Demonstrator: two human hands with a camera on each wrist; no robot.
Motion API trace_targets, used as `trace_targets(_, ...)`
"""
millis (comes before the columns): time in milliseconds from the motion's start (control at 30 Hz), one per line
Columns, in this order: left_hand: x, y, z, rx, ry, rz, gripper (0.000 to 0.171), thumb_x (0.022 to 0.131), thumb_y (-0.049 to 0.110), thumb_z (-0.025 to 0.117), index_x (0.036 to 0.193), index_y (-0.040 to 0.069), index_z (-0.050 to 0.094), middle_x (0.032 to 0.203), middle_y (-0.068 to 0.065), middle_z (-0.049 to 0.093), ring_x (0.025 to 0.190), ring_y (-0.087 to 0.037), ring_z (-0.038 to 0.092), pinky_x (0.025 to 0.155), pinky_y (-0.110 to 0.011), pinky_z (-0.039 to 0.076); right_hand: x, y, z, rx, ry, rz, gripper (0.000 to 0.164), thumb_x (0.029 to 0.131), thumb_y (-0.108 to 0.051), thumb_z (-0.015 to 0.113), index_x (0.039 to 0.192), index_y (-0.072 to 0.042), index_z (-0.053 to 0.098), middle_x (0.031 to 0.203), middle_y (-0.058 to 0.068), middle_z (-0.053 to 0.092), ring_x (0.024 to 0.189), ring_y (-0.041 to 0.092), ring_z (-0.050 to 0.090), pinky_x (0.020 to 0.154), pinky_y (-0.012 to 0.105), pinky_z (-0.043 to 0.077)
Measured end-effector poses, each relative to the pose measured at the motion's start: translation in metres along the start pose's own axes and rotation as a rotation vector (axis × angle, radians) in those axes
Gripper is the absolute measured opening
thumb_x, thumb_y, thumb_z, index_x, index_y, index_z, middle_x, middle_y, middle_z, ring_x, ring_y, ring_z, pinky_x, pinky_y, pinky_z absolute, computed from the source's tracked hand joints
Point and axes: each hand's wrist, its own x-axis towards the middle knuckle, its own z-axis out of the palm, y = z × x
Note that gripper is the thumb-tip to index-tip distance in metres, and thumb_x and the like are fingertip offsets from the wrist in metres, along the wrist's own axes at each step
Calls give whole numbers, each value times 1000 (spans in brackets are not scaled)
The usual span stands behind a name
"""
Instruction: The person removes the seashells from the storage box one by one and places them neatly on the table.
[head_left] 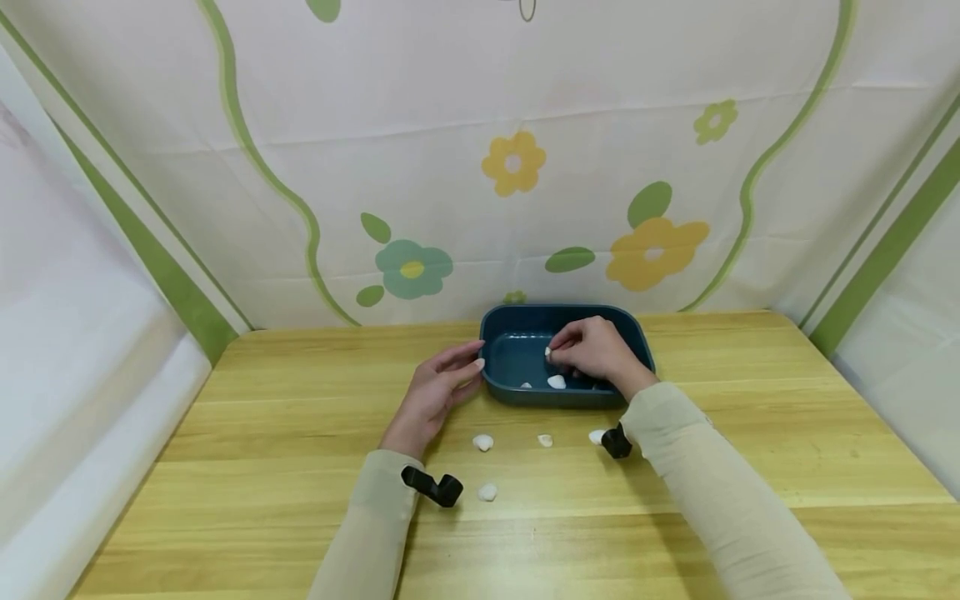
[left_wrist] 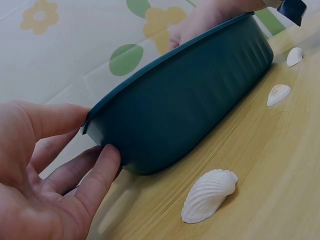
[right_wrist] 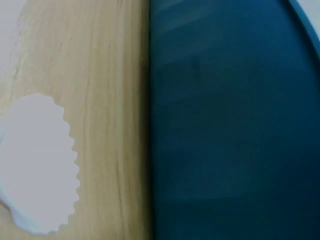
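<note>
A dark teal rectangular plastic tub sits on the wooden table near the curtain. Inside it, my right hand pinches a small white seashell between thumb and fingers. Another white shell lies in the tub below that hand. My left hand touches the tub's left end, its fingertips resting on the outer wall and at the rim. The right wrist view shows the tub's side wall and a ridged shell, while the right hand itself is out of that frame.
In front of the tub, several white shells lie on the tabletop, among them a left one, a middle one and a nearer one. Behind stands a flower-patterned curtain. Black wrist mounts sit on both sleeves.
</note>
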Motion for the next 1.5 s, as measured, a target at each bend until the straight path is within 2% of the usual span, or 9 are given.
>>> trace_targets(267, -1, 0, 0, -3, -3, -3, 41, 102, 7, 74, 142, 14, 72, 151, -8, 66, 127, -15, 67, 110, -38, 58, -4, -9, -7, 34, 50, -3, 16, 99, -20, 78, 109, -9, 79, 97, 10, 81, 75, 21, 76, 71, 33, 66)
trace_targets(433, 1, 0, 0, -8, -4, -8, 41, 102, 6, 74, 142, 14, 71, 153, -9, 65, 126, -14, 68, 109, -38, 59, -10, -13, -13, 61, 61, -35, 18, 99, -20, 78, 111, -7, 79, 99, 11, 81, 81, 25, 78, 77, 39, 67)
trace_targets(633, 1, -1, 0, -1, -2, -5, 42, 101, 7, 74, 143, 13, 71, 154, -12, 63, 127, -16, 67, 109, -38, 59, -24, -21, -21, 71, 75, -55, 19, 99, -24, 78, 113, -12, 78, 103, 10, 79, 88, 32, 78, 84, 50, 67)
trace_targets(767, 0, -2, 0, 2, 1, -4, 42, 102, 7, 74, 143, 13, 71, 154, -12, 63, 130, -19, 67, 109, -38, 59, -37, -25, -25, 79, 78, -91, 18, 97, -24, 80, 111, -13, 79, 101, 9, 78, 89, 39, 76, 83, 54, 66)
trace_targets(867, -1, -1, 0, 0, 1, -2, 41, 102, 7, 74, 143, 13, 71, 154, -11, 63, 131, -19, 66, 109, -38, 59, -48, -28, -28, 74, 80, -129, 17, 96, -23, 81, 109, -13, 79, 97, 8, 78, 87, 42, 74, 78, 52, 66)
trace_targets(1000, -1, -1, 1, 2, 0, -2, 42, 102, 7, 73, 143, 14, 70, 153, -11, 63, 130, -18, 66, 108, -37, 59, -62, -32, -33, 59, 83, -165, 16, 95, -23, 82, 108, -13, 80, 93, 6, 78, 83, 41, 73, 70, 42, 64)
trace_targets(1200, -1, -2, 0, 6, -5, -2, 42, 103, 7, 73, 144, 14, 70, 155, -11, 62, 136, -23, 64, 110, -39, 58, -81, -36, -34, 49, 76, -195, 15, 94, -25, 85, 105, -17, 82, 91, 3, 78, 79, 26, 70, 66, 30, 60)
trace_targets(1500, -1, -1, 0, 0, -6, 2, 42, 103, 7, 72, 144, 13, 69, 154, -11, 62, 136, -22, 64, 110, -38, 58, -105, -37, -26, 49, 46, -259, 11, 91, -18, 87, 100, -19, 83, 92, 0, 77, 79, 20, 68, 65, 27, 57)
